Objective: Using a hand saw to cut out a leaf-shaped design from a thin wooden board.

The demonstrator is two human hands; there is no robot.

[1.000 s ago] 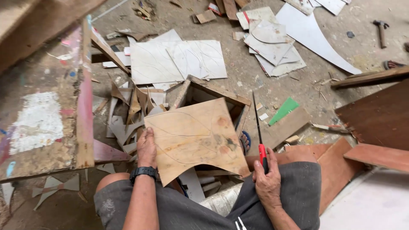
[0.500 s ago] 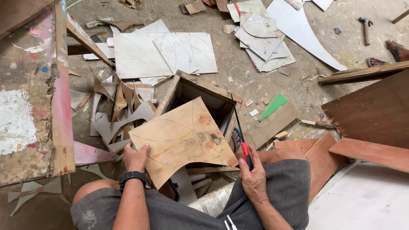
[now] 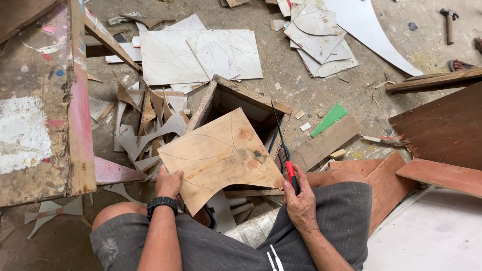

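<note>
- Your left hand (image 3: 168, 183) has its fingers clamped on the near-left edge of the plywood sheet (image 3: 221, 155), which rests tilted over the open wooden box (image 3: 241, 100).
- Your right hand (image 3: 301, 203) is closed around the red-handled saw (image 3: 284, 153), its blade at the sheet's right edge.
- Risk: the sheet, held on one side only, could shift and bind the blade.
- Blade teeth are too thin to make out, and the box interior is mostly hidden.

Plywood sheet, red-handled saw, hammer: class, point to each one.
Plywood sheet (image 3: 221, 153), head view, middle of its marked face.
Red-handled saw (image 3: 290, 173), head view, red handle above the fist.
Hammer (image 3: 448, 25), head view, its handle.
</note>
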